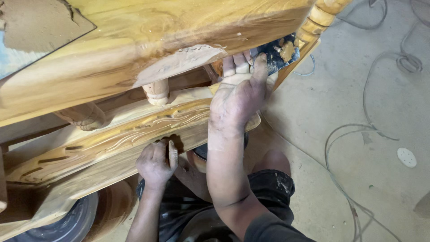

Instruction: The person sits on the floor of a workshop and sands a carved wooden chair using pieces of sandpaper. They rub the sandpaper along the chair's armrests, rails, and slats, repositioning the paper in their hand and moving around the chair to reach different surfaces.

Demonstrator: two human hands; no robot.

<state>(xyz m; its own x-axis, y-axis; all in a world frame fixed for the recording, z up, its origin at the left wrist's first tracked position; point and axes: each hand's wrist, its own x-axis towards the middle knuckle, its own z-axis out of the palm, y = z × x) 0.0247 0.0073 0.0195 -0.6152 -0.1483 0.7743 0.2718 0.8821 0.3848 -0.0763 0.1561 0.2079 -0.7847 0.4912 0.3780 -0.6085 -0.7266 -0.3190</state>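
A large piece of carved wooden furniture (134, 40) is filling the upper left and centre of the frame, its golden grain running at a slant from lower left to upper right. The right hand (239, 94) is reaching up at the centre of the frame, its fingers curled and its thumb pressing a dark putty knife (280, 54) against the underside edge of the top slab, near the upper right of the wood. The blade is carrying smears of orange-brown filler, and its tip is touching the wood just beside a turned spindle (320, 18) at the top right.

The left hand (156, 163) is sitting lower, at the lower centre of the frame, its fingers bent and gripping the edge of a carved lower rail (112, 134) whose wavy relief lines are showing. Between the slab and the rail, two short turned posts (156, 92) are standing.

The person is crouching, with dark dusty shorts (268, 188) showing at the bottom centre. A dark wheel (71, 224) is peeking out at the lower left under the rail. On the right, thin cables (354, 134) are looping across the dusty concrete floor (358, 89), and a round white sanding disc (406, 157) is lying near the right edge.
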